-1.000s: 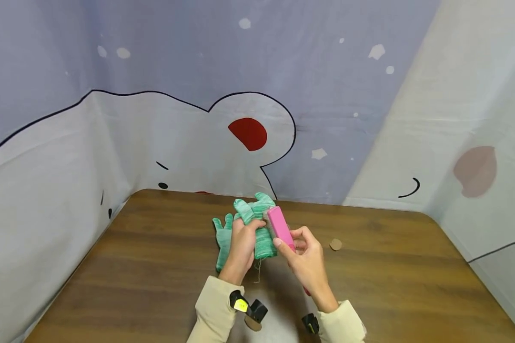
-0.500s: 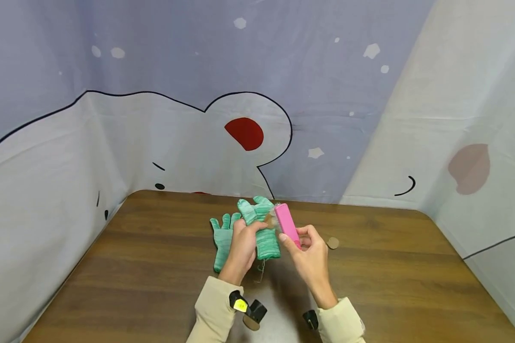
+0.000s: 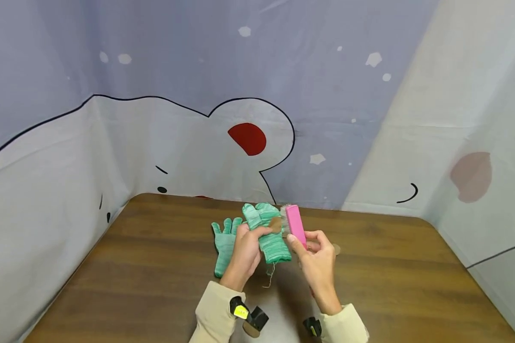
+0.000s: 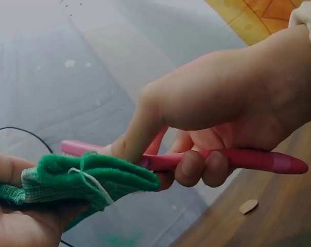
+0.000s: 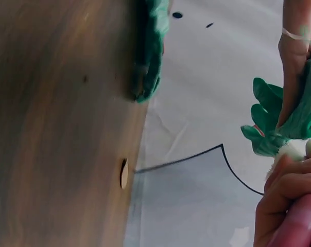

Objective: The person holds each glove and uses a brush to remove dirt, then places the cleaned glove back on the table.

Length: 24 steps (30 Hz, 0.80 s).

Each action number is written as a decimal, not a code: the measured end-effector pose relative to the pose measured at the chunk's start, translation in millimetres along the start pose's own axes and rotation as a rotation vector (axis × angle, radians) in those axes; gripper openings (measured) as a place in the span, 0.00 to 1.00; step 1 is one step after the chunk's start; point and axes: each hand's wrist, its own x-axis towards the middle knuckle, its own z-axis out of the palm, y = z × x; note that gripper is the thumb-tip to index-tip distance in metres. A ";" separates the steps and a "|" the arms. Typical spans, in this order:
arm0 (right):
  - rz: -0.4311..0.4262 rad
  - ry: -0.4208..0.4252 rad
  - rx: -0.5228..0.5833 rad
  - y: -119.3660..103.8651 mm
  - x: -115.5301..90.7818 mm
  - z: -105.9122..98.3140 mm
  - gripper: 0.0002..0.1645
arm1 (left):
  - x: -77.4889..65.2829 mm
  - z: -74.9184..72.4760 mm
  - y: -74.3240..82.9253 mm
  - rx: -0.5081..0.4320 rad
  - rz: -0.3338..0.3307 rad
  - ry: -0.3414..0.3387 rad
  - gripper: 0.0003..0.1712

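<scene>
My left hand grips a green knitted glove above the table, thumb across its face. A brown round patch shows on the glove by the thumb tip; whether it is a loose piece or part of the glove I cannot tell. Loose threads hang from the cuff. My right hand holds a pink brush, its pale bristles turned toward the glove and close beside it. The brush's handle runs back under the right palm in the left wrist view. A second green glove lies on the table, left of my left hand.
A small tan disc lies on the wooden table, partly behind the right hand. Another brown disc shows beside the left wrist's camera. Printed cloth hangs along the table's back and sides.
The brush has moved to the right, away from the glove's face, uncovering the brown patch. The held glove has shifted right, its cuff swinging right. The second glove stays on the table.
</scene>
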 end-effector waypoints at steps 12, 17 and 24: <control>-0.072 -0.083 0.102 -5.3 -1.8 -5.2 0.19 | -0.3 -3.0 2.2 -0.011 -0.015 0.085 0.08; -0.090 -0.210 -0.008 -15.2 -13.6 6.5 0.18 | -2.6 -3.8 3.0 -0.047 0.010 0.023 0.13; -0.086 -0.175 -0.072 -28.3 -20.8 10.0 0.16 | -1.6 -5.2 4.7 -0.003 0.009 0.035 0.13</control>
